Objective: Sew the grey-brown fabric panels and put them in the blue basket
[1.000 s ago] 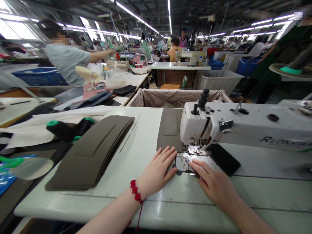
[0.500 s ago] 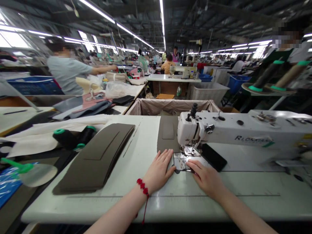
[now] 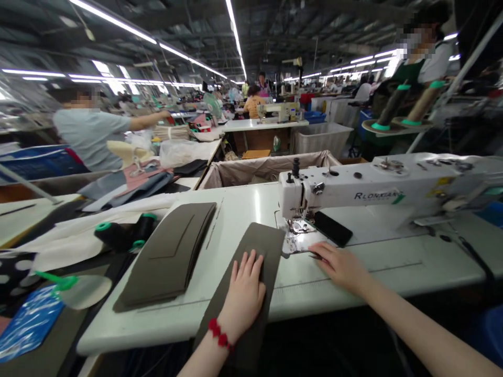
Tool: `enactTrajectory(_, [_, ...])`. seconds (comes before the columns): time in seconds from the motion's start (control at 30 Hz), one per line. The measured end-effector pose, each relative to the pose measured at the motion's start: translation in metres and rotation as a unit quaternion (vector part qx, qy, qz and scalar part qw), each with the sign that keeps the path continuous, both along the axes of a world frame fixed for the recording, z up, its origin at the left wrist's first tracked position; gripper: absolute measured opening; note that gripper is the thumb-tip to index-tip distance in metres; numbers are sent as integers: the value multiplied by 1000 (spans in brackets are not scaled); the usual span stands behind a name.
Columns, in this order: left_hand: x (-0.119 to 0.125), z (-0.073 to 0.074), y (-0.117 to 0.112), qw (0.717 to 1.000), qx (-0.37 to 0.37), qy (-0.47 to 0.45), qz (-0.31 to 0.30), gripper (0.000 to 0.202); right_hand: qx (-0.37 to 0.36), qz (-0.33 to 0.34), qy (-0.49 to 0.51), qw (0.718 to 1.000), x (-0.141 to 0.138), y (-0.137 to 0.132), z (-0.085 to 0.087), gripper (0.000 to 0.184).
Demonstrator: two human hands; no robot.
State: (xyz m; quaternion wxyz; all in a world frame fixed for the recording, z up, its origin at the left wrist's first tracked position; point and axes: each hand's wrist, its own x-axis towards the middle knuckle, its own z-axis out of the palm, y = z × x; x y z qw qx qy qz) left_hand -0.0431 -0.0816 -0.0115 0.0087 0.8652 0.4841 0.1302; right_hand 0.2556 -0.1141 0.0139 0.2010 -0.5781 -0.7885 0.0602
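My left hand [image 3: 244,288] lies flat, fingers stretched out, on a dark olive fabric strip [image 3: 267,238]. The strip slants over the front edge of the sewing table, left of the needle. My right hand [image 3: 340,267] rests on the tabletop just right of the needle plate [image 3: 296,242], its fingers closed around a small dark pointed thing [image 3: 315,256] whose kind I cannot make out. Above the plate stands the head of a white sewing machine [image 3: 293,193]. A stack of similar olive pieces [image 3: 168,256] lies to the left, a marked line on its top piece.
A black phone [image 3: 333,229] lies beside the machine. Black thread cones [image 3: 113,236] and an oil bottle [image 3: 80,290] are at the left. A cloth-lined bin [image 3: 236,173] stands behind the table. Co-workers are nearby, one [image 3: 90,128] at the left with an arm stretched out.
The olive strip has come from behind the needle towards me and to the left, under my left hand. My right hand has drawn back slightly from the plate. The view has turned right.
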Motion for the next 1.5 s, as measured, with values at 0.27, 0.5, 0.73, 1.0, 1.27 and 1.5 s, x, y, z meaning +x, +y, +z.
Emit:
enactTrajectory(0.27, [5,23,-30,968,-63,44,-240,61,-54,-196,253,946,12,-91,-13,29])
enactTrajectory(0.5, [20,29,9,944,-56,76,-316,63,-173,-182,280,927,-25,-138,-32,26])
enactTrajectory(0.73, [15,29,-1,943,-38,101,-313,63,-194,-228,323,898,-42,-132,-49,25])
enactTrajectory(1.0, [14,31,-1,941,-41,110,-317,64,-149,-239,303,910,-40,-125,-56,25])
enactTrajectory(1.27, [14,29,-1,941,-49,103,-319,64,-127,-261,194,937,-42,-121,-56,28])
enactTrajectory(1.5, [9,31,1,946,-93,73,-301,58,-121,-300,195,926,-13,-127,-42,29])
